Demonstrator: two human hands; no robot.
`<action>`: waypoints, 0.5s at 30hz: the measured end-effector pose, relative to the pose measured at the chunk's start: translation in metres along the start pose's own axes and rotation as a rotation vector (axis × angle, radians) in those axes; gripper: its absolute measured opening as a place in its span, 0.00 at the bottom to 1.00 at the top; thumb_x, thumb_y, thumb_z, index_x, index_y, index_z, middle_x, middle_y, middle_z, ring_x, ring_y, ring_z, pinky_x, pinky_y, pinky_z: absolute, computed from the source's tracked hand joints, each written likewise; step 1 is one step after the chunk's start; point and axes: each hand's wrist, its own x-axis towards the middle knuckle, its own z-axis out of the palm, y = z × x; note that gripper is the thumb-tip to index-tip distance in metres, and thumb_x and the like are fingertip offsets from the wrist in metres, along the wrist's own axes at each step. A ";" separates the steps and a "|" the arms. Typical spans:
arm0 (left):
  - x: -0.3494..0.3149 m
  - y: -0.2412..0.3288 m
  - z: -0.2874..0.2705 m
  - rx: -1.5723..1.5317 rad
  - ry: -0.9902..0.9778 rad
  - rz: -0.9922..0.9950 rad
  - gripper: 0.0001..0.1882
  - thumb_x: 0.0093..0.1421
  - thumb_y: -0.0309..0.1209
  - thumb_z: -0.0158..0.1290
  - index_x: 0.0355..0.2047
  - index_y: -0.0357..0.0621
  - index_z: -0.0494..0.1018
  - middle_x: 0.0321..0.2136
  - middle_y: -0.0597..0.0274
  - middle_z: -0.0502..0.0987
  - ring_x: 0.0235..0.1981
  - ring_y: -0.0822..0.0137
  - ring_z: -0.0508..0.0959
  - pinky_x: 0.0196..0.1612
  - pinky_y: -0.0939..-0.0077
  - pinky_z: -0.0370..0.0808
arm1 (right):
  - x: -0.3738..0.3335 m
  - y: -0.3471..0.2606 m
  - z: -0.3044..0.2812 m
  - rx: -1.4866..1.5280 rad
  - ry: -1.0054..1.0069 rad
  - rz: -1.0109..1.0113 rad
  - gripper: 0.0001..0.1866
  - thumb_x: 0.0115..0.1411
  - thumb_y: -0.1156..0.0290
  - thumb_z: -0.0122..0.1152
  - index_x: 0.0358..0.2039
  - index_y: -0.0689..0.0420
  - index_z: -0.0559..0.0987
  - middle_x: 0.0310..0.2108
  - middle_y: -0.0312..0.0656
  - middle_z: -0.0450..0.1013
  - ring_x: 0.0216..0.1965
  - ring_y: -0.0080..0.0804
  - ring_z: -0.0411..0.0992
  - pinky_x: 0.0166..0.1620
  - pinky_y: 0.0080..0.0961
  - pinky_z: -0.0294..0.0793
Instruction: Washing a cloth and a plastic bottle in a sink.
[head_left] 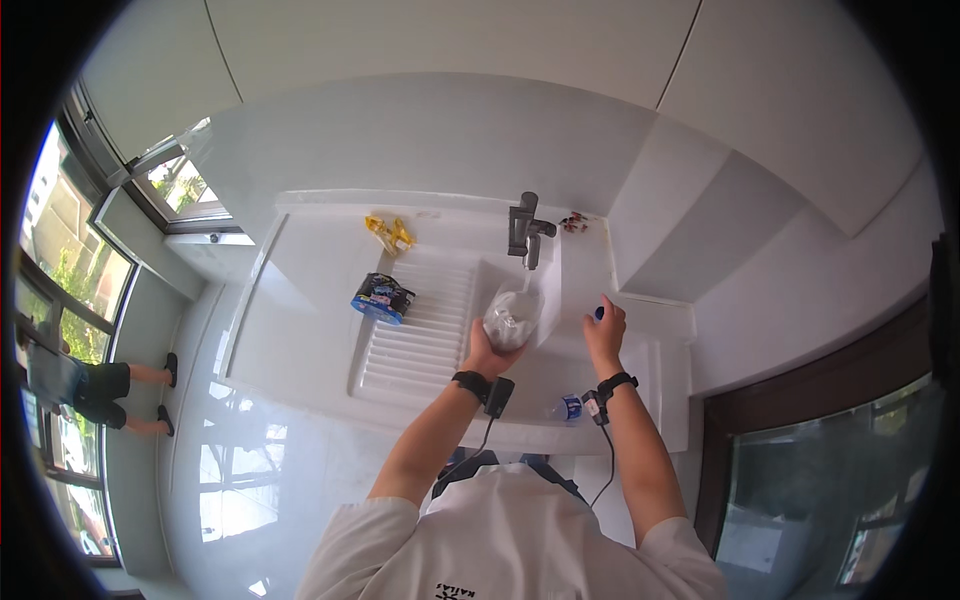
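Head cam: left hand (pixel 487 352) holds clear bottle (pixel 512 318) under faucet (pixel 525 230).

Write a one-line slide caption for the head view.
At a white sink, left hand holds a clear bottle under the faucet; right hand pinches a blue cap.

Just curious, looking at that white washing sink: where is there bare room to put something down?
The ribbed board is bare below the blue packet. The flat top-left ledge is bare left of the yellow item. It is crowded under the tap, where the left hand holds a clear bottle.
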 end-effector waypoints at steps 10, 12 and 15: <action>-0.023 0.005 0.001 -0.106 -0.153 0.007 0.23 0.67 0.46 0.38 0.55 0.49 0.69 0.52 0.56 0.72 0.53 0.55 0.73 0.56 0.54 0.75 | -0.031 0.020 -0.015 0.207 0.100 -0.250 0.16 0.56 0.83 0.51 0.44 0.57 0.78 0.45 0.48 0.74 0.49 0.48 0.73 0.49 0.37 0.73; -0.032 0.011 0.000 -0.131 -0.137 0.013 0.24 0.67 0.48 0.39 0.55 0.48 0.69 0.51 0.55 0.72 0.52 0.53 0.73 0.55 0.56 0.76 | -0.039 0.010 -0.019 0.175 -0.467 -0.339 0.15 0.58 0.80 0.50 0.43 0.54 0.79 0.40 0.45 0.78 0.44 0.44 0.75 0.45 0.35 0.75; -0.033 -0.001 0.014 -0.146 -0.107 -0.020 0.25 0.67 0.49 0.40 0.55 0.48 0.69 0.51 0.55 0.72 0.52 0.53 0.73 0.56 0.58 0.76 | -0.039 0.060 -0.006 -0.207 -0.849 -0.375 0.13 0.56 0.71 0.56 0.42 0.51 0.81 0.37 0.43 0.80 0.42 0.43 0.77 0.44 0.39 0.76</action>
